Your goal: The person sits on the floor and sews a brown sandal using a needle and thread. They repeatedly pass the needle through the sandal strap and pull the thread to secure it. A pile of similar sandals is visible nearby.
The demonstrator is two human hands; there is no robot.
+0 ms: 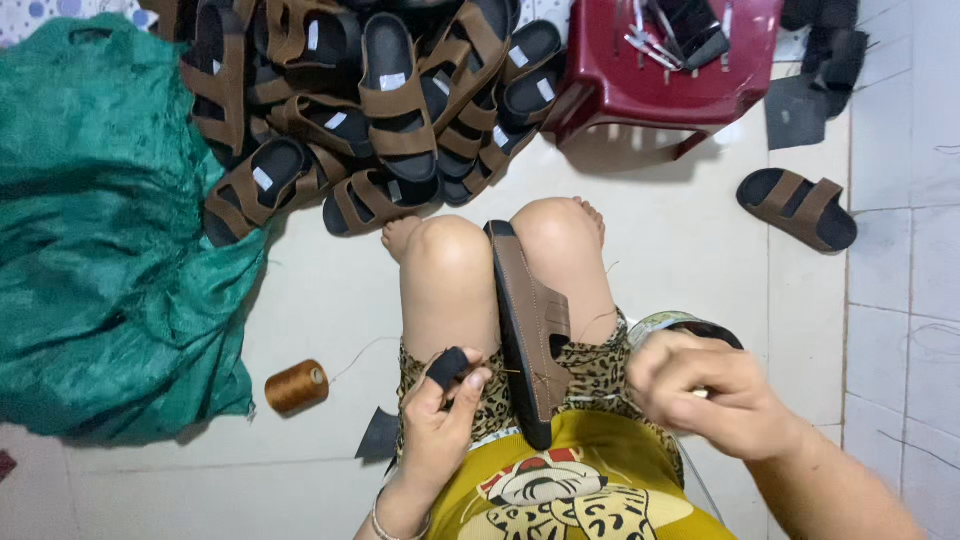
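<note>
A brown sandal stands on edge between my knees, its black sole facing left and its strap side facing right. My left hand rests by the sandal's near end, fingers pinched, with a black guard over the thumb. A thin thread runs from that hand toward the sandal. My right hand is closed on the right of the sandal, pinching something small and pale that I cannot make out.
A heap of brown-strapped black sandals lies ahead. A green sack fills the left side. A spool of brown thread lies on the tiled floor. A dark red plastic stool holds tools, and a lone sandal lies at right.
</note>
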